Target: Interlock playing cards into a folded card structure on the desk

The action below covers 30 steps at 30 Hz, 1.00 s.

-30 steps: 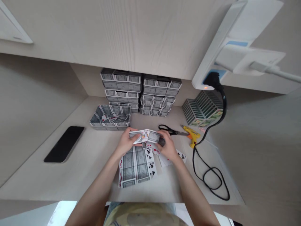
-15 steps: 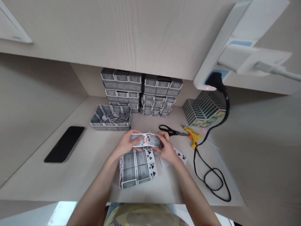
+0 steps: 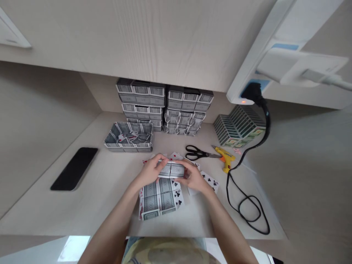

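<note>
Reaching in from the near edge of the pale desk (image 3: 68, 216), two bare forearms, hands meeting mid-scene. Between the forearms, nearest: a panel of joined playing cards (image 3: 151, 203), mostly patterned grey backs; red pips along its left edge, a nine of clubs showing on its right edge. Cord on the near right: black cable (image 3: 268, 126), one loose loop on the desk.

Just beyond the panel's middle, the left hand (image 3: 150, 170) grasps the left end of a card strip (image 3: 176, 169), thumb laid over it. The right hand (image 3: 191, 176) grasps the right end, fingers bent about it. Strip lies crosswise between the hands, backs facing up, over the panel's far end in view; cannot tell whether the two touch. Loose six of clubs (image 3: 210, 180) just right of the right hand.

Far left, a dark phone (image 3: 74, 168), flat, set at a slant. Right and beyond the hands, black-handled scissors (image 3: 205, 154), blades pointing right toward a yellow glue gun (image 3: 227, 158).

Farther, left of centre: an open card box (image 3: 129, 149), card pieces inside. Behind it and to its right, two stacks of card boxes (image 3: 187, 106). Far right, a green-striped stack (image 3: 239, 126).
</note>
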Each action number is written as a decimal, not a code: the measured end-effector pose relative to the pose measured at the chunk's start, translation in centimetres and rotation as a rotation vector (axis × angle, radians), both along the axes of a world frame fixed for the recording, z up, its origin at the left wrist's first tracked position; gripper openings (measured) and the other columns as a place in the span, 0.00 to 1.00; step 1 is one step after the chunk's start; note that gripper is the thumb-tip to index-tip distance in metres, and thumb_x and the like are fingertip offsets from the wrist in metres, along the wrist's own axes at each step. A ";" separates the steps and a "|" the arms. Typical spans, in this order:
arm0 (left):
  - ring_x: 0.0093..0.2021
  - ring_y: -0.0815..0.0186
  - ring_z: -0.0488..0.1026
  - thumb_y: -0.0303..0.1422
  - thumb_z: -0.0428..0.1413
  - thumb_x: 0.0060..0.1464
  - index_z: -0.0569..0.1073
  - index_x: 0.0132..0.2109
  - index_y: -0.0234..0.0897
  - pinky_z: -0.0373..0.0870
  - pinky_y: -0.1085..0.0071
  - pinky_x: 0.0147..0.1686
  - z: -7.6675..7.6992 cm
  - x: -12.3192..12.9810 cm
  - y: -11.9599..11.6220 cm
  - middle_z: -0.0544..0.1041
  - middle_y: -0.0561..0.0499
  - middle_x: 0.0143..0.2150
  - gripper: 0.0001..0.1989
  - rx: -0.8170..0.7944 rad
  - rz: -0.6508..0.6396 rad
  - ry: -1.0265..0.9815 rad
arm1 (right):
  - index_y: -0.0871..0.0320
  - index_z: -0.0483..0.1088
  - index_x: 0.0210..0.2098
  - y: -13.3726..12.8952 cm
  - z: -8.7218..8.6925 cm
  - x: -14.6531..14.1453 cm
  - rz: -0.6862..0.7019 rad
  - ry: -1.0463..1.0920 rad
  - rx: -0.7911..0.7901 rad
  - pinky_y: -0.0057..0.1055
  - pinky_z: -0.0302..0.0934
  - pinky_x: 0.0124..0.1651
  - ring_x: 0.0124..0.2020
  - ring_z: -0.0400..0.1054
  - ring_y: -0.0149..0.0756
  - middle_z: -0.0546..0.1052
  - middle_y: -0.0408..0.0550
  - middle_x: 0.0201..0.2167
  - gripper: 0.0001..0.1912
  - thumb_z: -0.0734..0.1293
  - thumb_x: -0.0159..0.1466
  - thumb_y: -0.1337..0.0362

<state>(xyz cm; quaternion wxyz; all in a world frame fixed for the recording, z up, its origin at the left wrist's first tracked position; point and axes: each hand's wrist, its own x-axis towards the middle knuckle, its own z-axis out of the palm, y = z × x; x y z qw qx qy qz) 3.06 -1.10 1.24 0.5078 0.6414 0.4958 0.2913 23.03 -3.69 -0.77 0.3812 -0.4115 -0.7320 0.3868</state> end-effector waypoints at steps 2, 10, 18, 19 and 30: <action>0.16 0.70 0.64 0.43 0.47 0.53 0.67 0.36 0.38 0.58 0.76 0.15 -0.1 0.3 0.0 0.66 0.58 0.17 0.13 0.118 0.023 0.041 | 0.51 0.63 0.51 0.0 0.1 -0.1 0.003 0.002 0.000 0.29 0.61 0.32 0.38 0.66 0.38 0.70 0.50 0.43 0.30 0.71 0.49 0.62; 0.12 0.71 0.64 0.45 0.50 0.51 0.66 0.43 0.39 0.56 0.77 0.10 -0.2 0.6 -0.2 0.70 0.57 0.21 0.16 0.027 0.073 -0.014 | 0.51 0.53 0.58 0.7 -0.4 0.6 -0.137 -0.058 0.002 0.35 0.61 0.41 0.45 0.63 0.43 0.65 0.53 0.50 0.44 0.73 0.45 0.55; 0.13 0.68 0.67 0.40 0.56 0.47 0.64 0.42 0.37 0.64 0.74 0.13 0.2 0.1 0.8 0.69 0.58 0.16 0.16 0.020 0.294 -0.277 | 0.54 0.52 0.58 1.7 -1.9 3.7 -0.251 -0.355 0.018 0.43 0.54 0.50 0.48 0.59 0.46 0.68 0.52 0.46 0.43 0.72 0.46 0.56; 0.13 0.68 0.67 0.39 0.56 0.47 0.64 0.41 0.37 0.65 0.74 0.13 0.3 0.0 0.9 0.70 0.58 0.16 0.16 0.019 0.314 -0.291 | 0.54 0.54 0.57 1.7 -1.9 3.9 -0.253 -0.381 0.026 0.43 0.54 0.50 0.48 0.59 0.46 0.69 0.51 0.45 0.41 0.72 0.47 0.57; 0.13 0.67 0.67 0.39 0.56 0.46 0.65 0.40 0.37 0.65 0.74 0.14 0.4 -0.2 1.0 0.70 0.58 0.15 0.16 -0.004 0.318 -0.277 | 0.50 0.65 0.50 0.7 -0.8 2.9 -0.276 -0.607 0.126 0.43 0.52 0.50 0.49 0.55 0.48 0.62 0.51 0.48 0.31 0.69 0.48 0.48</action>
